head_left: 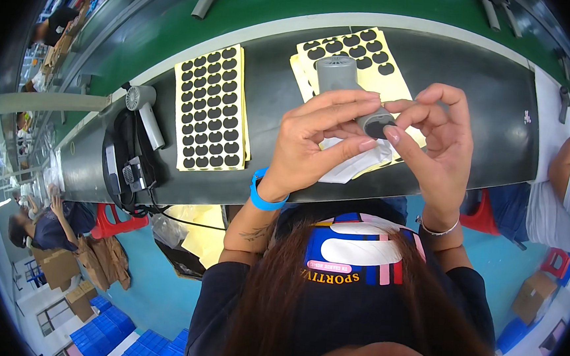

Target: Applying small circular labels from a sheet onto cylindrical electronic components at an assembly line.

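Dark bench (463, 91) with a green conveyor strip along its far edge. Two yellow sheets of black oval pads: one toward the left end (210, 110), one (356, 54) at centre under my hands. Grey cylindrical housing (344, 83) held above the near edge, long axis running far-to-near, its dark end cap facing me. Left hand (317, 140) wraps it, closed around the body. Right hand (432, 145) pinches narrow at the cap, fingertip (392, 134) touching it.
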The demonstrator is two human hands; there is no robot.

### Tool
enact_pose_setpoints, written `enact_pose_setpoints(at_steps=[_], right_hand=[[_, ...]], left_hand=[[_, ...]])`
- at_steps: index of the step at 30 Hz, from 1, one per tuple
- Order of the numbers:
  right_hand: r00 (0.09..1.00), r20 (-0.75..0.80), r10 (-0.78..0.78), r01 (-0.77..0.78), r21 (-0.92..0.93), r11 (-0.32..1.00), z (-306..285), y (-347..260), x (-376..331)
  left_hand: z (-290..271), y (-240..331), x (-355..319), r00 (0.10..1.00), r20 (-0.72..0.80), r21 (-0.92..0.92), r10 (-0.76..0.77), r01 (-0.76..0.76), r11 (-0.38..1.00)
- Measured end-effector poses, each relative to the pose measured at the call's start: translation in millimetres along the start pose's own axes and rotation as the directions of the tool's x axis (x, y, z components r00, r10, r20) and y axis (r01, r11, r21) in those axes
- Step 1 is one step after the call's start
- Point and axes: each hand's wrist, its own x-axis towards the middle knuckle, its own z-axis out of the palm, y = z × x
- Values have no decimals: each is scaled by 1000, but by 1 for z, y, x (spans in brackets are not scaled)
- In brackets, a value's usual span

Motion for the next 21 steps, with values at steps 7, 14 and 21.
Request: enact_pose_setpoints(at_steps=[7, 14, 21], right_hand=[[1000, 0, -7, 7, -6, 1000, 0, 0, 0], [1000, -19, -14, 13, -25, 1000, 0, 1, 0], [1000, -21, -23, 22, -76, 997, 0, 0, -1]], left_hand=[[2, -4, 1, 999, -38, -13, 34, -35, 999], [4, -4, 2, 999, -38, -28, 30, -31, 999], [6, -2, 2, 999, -52, -50, 2, -5, 999]])
